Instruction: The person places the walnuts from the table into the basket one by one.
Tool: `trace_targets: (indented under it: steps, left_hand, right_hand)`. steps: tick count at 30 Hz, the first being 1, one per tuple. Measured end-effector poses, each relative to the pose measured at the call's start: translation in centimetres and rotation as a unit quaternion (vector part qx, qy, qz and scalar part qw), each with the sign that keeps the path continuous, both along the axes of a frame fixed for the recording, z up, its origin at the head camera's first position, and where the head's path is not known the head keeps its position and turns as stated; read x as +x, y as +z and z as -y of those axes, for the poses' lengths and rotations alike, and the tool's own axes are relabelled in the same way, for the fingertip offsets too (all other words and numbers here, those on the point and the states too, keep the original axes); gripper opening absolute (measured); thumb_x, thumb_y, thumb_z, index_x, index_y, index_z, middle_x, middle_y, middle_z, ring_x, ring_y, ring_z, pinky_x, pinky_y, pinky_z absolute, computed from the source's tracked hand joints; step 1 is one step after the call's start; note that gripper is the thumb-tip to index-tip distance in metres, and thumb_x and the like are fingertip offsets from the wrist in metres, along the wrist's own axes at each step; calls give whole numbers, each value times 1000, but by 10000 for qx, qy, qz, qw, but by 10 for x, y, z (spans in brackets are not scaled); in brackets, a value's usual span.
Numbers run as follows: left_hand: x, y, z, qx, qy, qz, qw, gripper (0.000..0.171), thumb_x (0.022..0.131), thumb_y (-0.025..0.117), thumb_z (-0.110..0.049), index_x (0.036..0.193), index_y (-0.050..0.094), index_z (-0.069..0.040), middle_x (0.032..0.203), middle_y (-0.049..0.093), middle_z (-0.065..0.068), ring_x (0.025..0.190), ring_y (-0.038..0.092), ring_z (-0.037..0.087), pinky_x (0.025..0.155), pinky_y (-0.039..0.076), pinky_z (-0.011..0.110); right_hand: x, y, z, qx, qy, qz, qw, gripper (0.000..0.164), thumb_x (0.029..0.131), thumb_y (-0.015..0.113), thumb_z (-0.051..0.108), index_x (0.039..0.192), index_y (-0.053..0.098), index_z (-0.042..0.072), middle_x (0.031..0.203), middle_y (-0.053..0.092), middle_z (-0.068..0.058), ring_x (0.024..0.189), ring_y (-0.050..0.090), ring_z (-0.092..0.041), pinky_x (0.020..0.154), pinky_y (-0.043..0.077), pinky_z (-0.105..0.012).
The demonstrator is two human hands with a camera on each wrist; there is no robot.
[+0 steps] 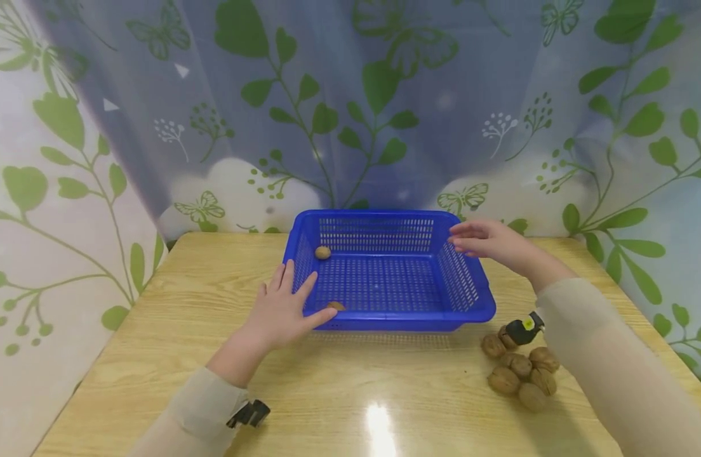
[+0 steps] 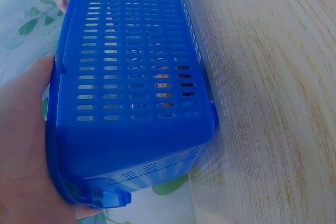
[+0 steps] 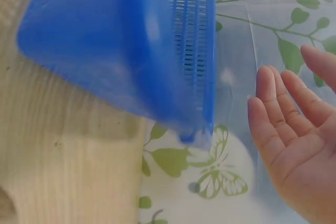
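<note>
**Two walnuts [image 1: 323,252] in a blue plastic basket [image 1: 385,317]**

The basket sits on the bench [image 1: 339,387]. One walnut is in its back left corner, the other by the front wall. The left hand [image 1: 279,317] rests on the left rim, fingers spread wide. The right hand [image 1: 490,241] is up by the right rim, fingers loose, holding nothing. A walnut pile [image 1: 520,366] lies near the right front corner.

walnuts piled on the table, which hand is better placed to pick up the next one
Probably the right hand: it is empty, and the piled walnuts lie on its side of the basket. The left hand rests at the basket's other end, farther from them.
</note>
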State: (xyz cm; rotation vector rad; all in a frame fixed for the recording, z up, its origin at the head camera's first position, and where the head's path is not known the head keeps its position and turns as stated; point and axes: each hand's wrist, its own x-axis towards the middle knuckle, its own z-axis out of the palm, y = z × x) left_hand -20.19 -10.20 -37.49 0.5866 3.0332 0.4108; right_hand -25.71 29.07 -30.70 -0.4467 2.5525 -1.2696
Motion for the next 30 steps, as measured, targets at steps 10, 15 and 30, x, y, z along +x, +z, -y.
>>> trace_targets:
  steps: [10, 15, 30]
  left_hand:
    - [-1, -1, -3, 37, -52, -8, 10000, 89, 83, 34, -75, 148, 27, -14, 151, 1, 28, 138, -2, 43, 101, 10, 67]
    - [-2, -4, 0, 55, 17, 32, 10000, 92, 82, 31, -78, 149, 26, -15, 152, -1, 27, 138, -2, 43, 102, 9, 66]
    - [-1, -2, -1, 87, 21, 5, 10000, 91, 83, 33, -76, 149, 26, -14, 151, 0, 27, 138, -2, 43, 102, 10, 66]
  right_hand:
    - [31, -10, -28, -69, -281, -78, 9996, 55, 97, 52, 30, 137, 38, -3, 132, 48, -23, 115, 52, -27, 94, 44, -37]
    - [41, -22, -40, -115, -330, -279, 9990, 52, 97, 52, 28, 135, 40, -5, 129, 51, -23, 106, 57, -10, 87, 46, -24]
    - [77, -73, -82, 608, -62, 190, 9980, 54, 96, 54, 25, 135, 39, -8, 128, 49, -27, 117, 47, -42, 92, 41, -51]
